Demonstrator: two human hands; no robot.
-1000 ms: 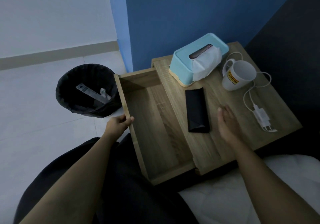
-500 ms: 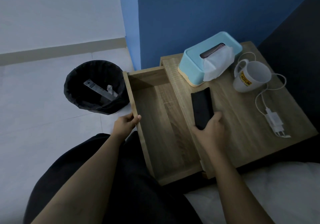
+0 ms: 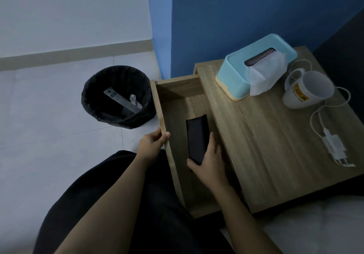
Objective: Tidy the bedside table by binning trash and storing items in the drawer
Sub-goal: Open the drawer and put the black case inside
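My right hand [image 3: 209, 162] grips the near end of a long black case [image 3: 197, 137] and holds it over the inside of the open wooden drawer [image 3: 177, 96]. My left hand [image 3: 152, 144] clasps the drawer's front edge. The bedside table top [image 3: 266, 135] carries a light-blue tissue box [image 3: 254, 64] with a tissue sticking out, a white mug [image 3: 307, 92] with a yellow label, and a white charger with its cable [image 3: 332, 143]. A black-lined bin [image 3: 116, 96] stands on the floor left of the drawer with a flat grey strip and a crumpled bit inside.
A blue wall rises behind the table and a dark panel stands at the right. White bedding [image 3: 315, 224] lies at the lower right. My dark-clothed lap [image 3: 128, 204] fills the bottom, next to the pale tiled floor [image 3: 49, 125].
My right hand reached the black case on the table top, closed on it and carried it left over the open drawer. My left hand stayed on the drawer's front edge.
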